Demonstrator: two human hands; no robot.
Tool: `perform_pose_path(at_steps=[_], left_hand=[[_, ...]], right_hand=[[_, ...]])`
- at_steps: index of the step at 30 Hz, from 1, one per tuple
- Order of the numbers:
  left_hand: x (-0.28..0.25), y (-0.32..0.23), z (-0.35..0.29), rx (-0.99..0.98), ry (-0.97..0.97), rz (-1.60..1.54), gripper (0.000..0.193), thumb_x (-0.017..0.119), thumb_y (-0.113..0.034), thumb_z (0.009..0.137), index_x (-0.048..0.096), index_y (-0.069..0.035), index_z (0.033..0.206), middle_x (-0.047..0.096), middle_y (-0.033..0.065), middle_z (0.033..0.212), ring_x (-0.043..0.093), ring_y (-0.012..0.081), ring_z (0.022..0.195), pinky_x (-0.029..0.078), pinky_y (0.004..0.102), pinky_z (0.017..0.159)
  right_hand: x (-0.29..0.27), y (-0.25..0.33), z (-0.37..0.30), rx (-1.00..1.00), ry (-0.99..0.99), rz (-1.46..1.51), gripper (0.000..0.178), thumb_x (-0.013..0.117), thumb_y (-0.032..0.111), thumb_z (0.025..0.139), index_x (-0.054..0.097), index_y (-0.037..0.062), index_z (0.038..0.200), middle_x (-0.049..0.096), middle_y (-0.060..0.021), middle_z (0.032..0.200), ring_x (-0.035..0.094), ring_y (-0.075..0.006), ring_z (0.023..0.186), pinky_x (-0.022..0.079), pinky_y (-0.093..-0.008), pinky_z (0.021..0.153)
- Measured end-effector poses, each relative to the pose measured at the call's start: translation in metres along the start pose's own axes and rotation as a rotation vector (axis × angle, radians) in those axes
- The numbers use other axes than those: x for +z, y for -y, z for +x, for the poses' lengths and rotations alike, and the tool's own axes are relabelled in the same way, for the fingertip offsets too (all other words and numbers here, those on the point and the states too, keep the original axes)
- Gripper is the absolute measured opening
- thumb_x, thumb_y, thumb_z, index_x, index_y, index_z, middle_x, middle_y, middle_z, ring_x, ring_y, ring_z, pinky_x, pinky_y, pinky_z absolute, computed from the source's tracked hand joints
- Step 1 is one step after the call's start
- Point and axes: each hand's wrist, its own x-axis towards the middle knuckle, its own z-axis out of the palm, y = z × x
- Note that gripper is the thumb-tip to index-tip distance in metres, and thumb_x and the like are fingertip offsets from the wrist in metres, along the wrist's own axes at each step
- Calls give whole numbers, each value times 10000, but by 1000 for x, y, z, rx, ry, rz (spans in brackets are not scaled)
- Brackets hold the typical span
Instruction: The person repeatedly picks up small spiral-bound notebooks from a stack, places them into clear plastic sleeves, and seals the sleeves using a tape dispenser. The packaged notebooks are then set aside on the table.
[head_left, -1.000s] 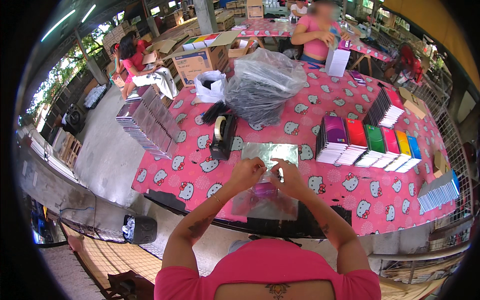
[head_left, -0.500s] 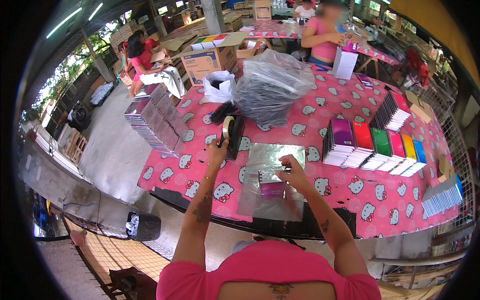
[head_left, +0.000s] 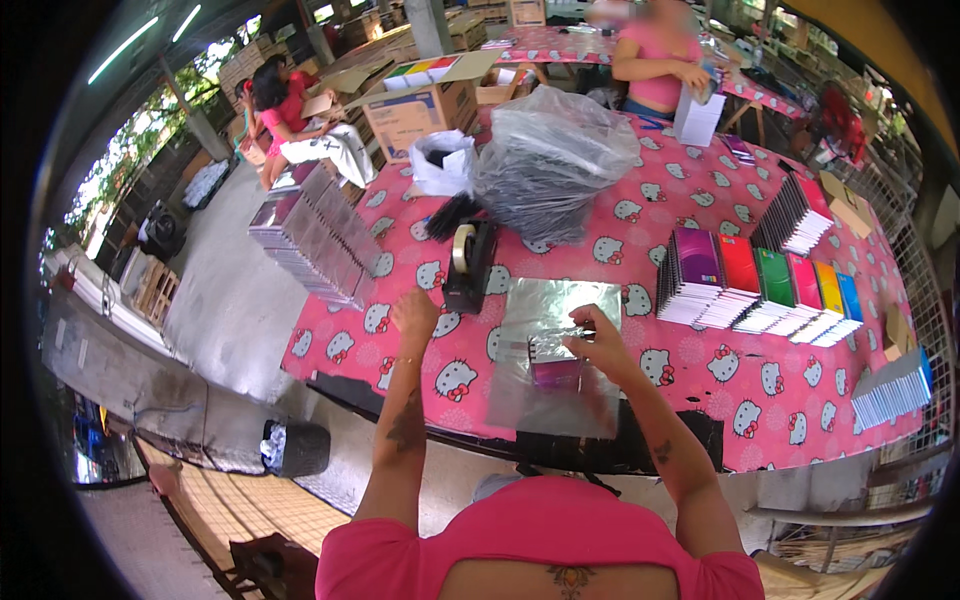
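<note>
In front of me a clear plastic bag (head_left: 530, 300) lies flat on the table. A spiral-bound purple notebook (head_left: 556, 374) shows under its plastic. My right hand (head_left: 600, 343) rests over the notebook's upper right part, thumb and forefinger apart. My left hand (head_left: 414, 318) hovers to the left of the bag, its fingers curled together; whatever they may hold is too small to see. Just beyond it stands a black tape dispenser (head_left: 470, 285) with a roll of tape (head_left: 463, 248), apart from the hand.
Left, a tall stack of plastic-wrapped notebooks (head_left: 315, 240) stands at the table edge. A large plastic sack (head_left: 555, 165) and an open carton (head_left: 420, 120) sit farther back. Rows of coloured notebooks (head_left: 765, 290) fill the right. A co-worker (head_left: 660, 65) handles notebooks across the table.
My left hand has left the tape dispenser and drawn back toward me and to the left, its fingers now curled. My right hand stays over the bagged notebook.
</note>
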Motion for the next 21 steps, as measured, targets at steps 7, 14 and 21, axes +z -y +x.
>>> perform_pose_path(at_steps=[7,14,21], left_hand=[[-75,-160,-30,1065,750,-347,256,737,-271,798,691,-30,872,699,133,841,685,276,778,520,374,700],[49,-117,6,658,1391,-705,378,709,-379,855,656,-37,1007,648,18,917,576,120,874,459,295,742],[-28,-149,-68,950,242,-264,637,665,-476,870,577,14,1266,644,138,1171,586,256,1121,449,401,956]], right_hand=[[-5,-14,8,41,21,83,485,757,123,795,517,63,1212,541,-96,1117,548,-170,979,501,-318,822],[2,-8,8,37,24,173,456,750,66,816,498,61,1196,486,-73,1117,519,-143,961,519,-280,773],[3,-12,-1,21,-62,325,457,725,62,845,500,74,1243,516,-75,1147,535,-142,963,503,-294,813]])
